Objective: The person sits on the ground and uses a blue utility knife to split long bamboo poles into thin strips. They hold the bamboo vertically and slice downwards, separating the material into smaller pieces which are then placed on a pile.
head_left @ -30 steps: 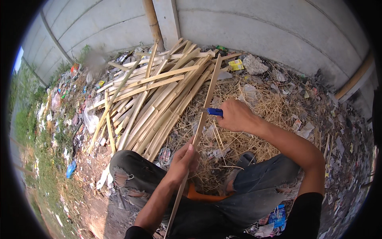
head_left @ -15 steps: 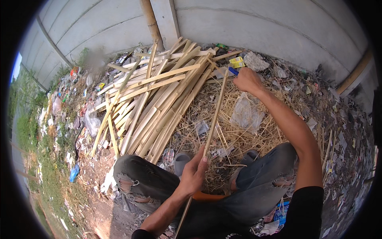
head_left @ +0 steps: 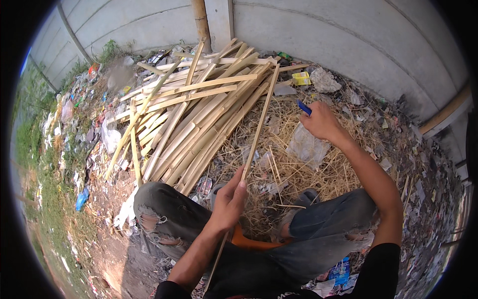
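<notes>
My left hand [head_left: 230, 202] is closed round a long, thin bamboo strip [head_left: 260, 127], which slants from my lap up toward the far side. Farther right, my right hand [head_left: 322, 121] grips a blue-handled tool [head_left: 304, 107]; its working end cannot be made out. A gap separates the tool from the strip. Left of the strip lies a large pile of split bamboo slats [head_left: 199, 119], crossing at several angles. Below my left hand, an orange object [head_left: 254, 242] shows between my legs, partly hidden.
Bamboo shavings [head_left: 343, 164] and a clear plastic sheet [head_left: 307, 144] cover the ground ahead. Litter surrounds the pile, with a concrete chunk [head_left: 324, 80] and a yellow packet [head_left: 300, 78] at its far right. A pale panel wall [head_left: 338, 40] and a bamboo post [head_left: 200, 22] stand behind.
My right hand with the blue-handled tool has moved nearer and away from the strip. My left hand and the strip have shifted slightly left in the picture; the view has turned a little.
</notes>
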{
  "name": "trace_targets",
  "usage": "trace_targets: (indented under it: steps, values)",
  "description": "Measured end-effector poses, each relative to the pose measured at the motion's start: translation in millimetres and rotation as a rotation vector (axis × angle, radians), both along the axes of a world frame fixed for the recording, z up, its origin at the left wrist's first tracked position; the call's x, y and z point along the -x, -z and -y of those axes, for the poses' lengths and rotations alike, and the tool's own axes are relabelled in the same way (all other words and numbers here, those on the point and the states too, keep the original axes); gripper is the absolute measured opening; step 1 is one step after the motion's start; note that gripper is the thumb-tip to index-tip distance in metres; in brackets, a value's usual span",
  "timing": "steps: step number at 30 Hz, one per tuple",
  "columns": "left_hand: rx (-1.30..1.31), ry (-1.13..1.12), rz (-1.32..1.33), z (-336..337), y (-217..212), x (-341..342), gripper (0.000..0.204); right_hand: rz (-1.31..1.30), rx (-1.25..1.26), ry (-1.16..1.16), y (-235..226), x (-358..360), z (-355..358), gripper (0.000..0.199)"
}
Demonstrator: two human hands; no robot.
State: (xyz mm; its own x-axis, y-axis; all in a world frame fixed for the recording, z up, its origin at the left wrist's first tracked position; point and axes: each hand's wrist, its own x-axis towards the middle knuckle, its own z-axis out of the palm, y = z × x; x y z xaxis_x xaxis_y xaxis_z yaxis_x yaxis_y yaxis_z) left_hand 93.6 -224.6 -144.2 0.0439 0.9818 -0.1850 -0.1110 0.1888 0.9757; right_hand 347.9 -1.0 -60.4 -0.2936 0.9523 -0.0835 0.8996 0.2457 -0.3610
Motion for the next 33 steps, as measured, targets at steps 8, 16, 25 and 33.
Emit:
trace_targets:
  steps: [8, 16, 25, 33]
  values:
    - [0.105, -0.059, 0.173, -10, -18, 0, 0.052, 0.017, 0.149, -0.393, 28, 82, 79, 0.026]
    - [0.184, 0.008, 0.106, -4, -13, 4, 0.053, 0.066, -0.117, -0.338, 41, 84, 38, 0.023]
    - [0.197, 0.233, 0.277, 12, -17, -3, 0.055, 0.185, -0.050, 0.372, 56, -87, -77, 0.039]
    - [0.166, 0.064, 0.269, 10, -15, 9, 0.054, -0.133, -0.072, 0.189, 7, -63, -26, 0.066]
